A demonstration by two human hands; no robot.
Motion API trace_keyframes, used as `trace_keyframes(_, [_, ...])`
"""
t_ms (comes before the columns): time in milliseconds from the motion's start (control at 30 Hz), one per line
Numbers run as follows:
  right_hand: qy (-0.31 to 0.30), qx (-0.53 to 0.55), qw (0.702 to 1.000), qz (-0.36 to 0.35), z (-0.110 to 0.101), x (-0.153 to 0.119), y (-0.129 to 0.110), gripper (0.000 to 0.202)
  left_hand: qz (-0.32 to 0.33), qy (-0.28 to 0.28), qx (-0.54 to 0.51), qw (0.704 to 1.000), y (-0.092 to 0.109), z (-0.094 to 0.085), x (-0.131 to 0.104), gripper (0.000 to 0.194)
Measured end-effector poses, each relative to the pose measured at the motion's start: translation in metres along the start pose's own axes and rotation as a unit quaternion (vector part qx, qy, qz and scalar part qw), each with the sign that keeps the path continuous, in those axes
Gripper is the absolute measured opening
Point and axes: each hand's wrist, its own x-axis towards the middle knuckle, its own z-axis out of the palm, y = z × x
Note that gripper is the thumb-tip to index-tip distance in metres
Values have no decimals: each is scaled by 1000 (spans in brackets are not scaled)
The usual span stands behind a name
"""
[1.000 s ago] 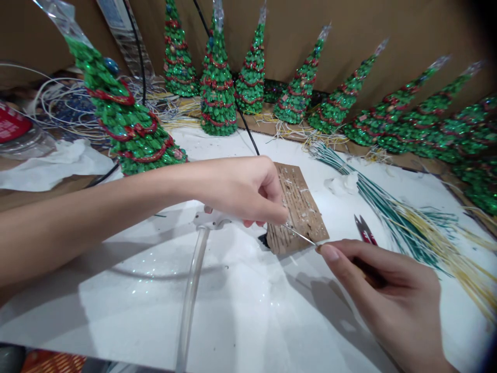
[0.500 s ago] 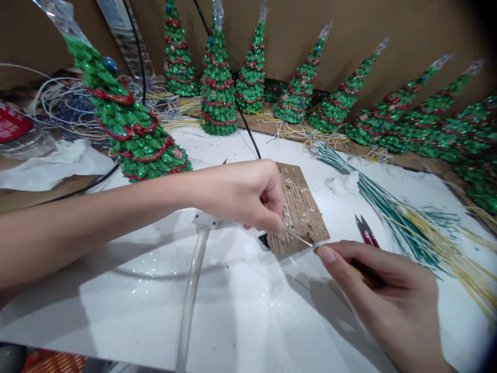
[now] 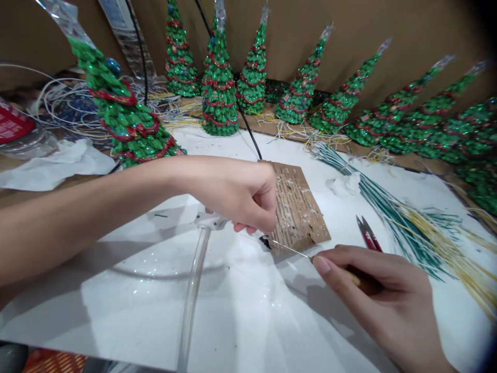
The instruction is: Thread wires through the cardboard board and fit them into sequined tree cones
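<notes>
My left hand [image 3: 240, 194] is closed around a white glue gun [image 3: 209, 221], most of which it hides. From the gun's rear a clear glue stick [image 3: 192, 300] runs toward the table's near edge, and its dark nozzle [image 3: 265, 241] shows below my fingers. My right hand [image 3: 384, 300] pinches an awl-like tool with a wooden handle [image 3: 367, 282] and a thin metal needle [image 3: 291, 249]. The needle's tip is right by the nozzle; whether they touch I cannot tell. Just behind lies a piece of corrugated cardboard [image 3: 301, 207] smeared with glue.
Several green glittery Christmas trees [image 3: 219, 93] line the back; another tree [image 3: 128, 114] leans behind my left forearm. Red-handled snips [image 3: 368, 234] and a bundle of green and yellow wires [image 3: 404, 223] lie at right. A bottle [image 3: 23, 132] and tangled wires [image 3: 66, 106] are at left.
My left hand has shifted slightly left, and its forearm has risen. The needle's tip has moved left and a little nearer, from beside my left thumb to the glue gun's nozzle.
</notes>
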Motion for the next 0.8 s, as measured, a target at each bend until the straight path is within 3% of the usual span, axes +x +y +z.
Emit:
trace_keyframes(333, [-28, -22, 999, -27, 1, -2, -1, 22, 87, 7, 30, 996, 2, 10, 2, 11])
trace_keyframes(567, [-73, -4, 992, -101, 5, -7, 3, 11, 113, 12, 143, 983, 13, 21, -3, 21])
trace_keyframes(667, [-84, 9, 985, -149, 4, -6, 5, 7, 121, -11, 138, 983, 14, 20, -5, 22])
trace_keyframes(800, [-46, -14, 976, -213, 3, -5, 7, 16, 122, -35, 77, 989, 12, 14, -4, 21])
